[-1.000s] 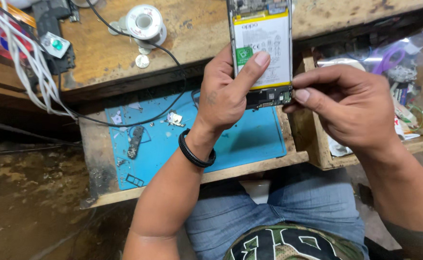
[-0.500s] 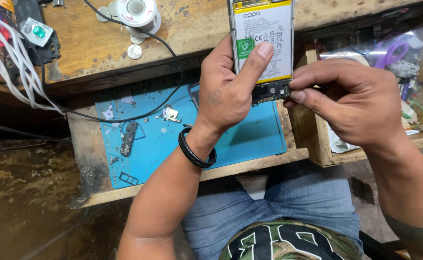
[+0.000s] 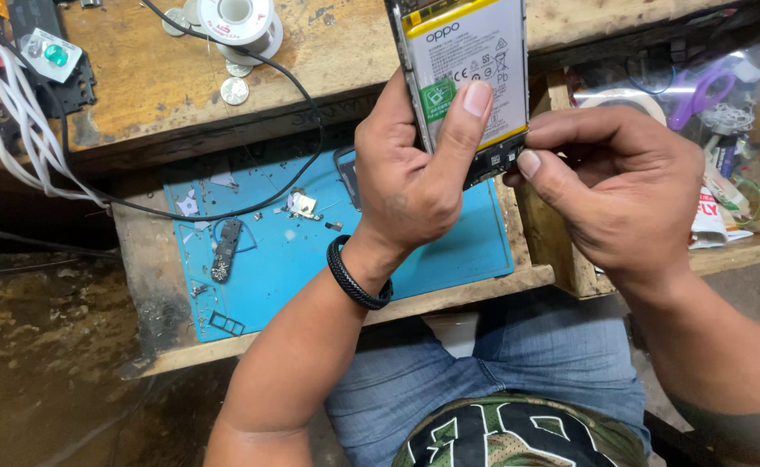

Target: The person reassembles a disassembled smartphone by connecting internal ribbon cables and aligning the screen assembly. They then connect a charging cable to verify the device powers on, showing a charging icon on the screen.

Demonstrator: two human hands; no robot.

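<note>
Right now you have one opened phone (image 3: 475, 52) raised above the bench, back cover off, its white battery (image 3: 471, 60) facing you. Your left hand (image 3: 415, 182) is wrapped around its side, thumb laid across the battery. Your right hand (image 3: 622, 190) is drawn narrow, thumb and fingertips pinched at the dark bottom edge of the phone. Whether they also hold a small part, I cannot tell.

The step in hand looks like fine fingertip work at that lower board. I judge it calls for a steady left grip and light pressure from the right.

Counted: two hands, one phone, one battery, one blue work mat (image 3: 311, 259) strewn with small parts, one solder spool (image 3: 237, 17), three coins (image 3: 235, 90), one black cable (image 3: 311, 112), and one black wristband (image 3: 358, 277).
</note>
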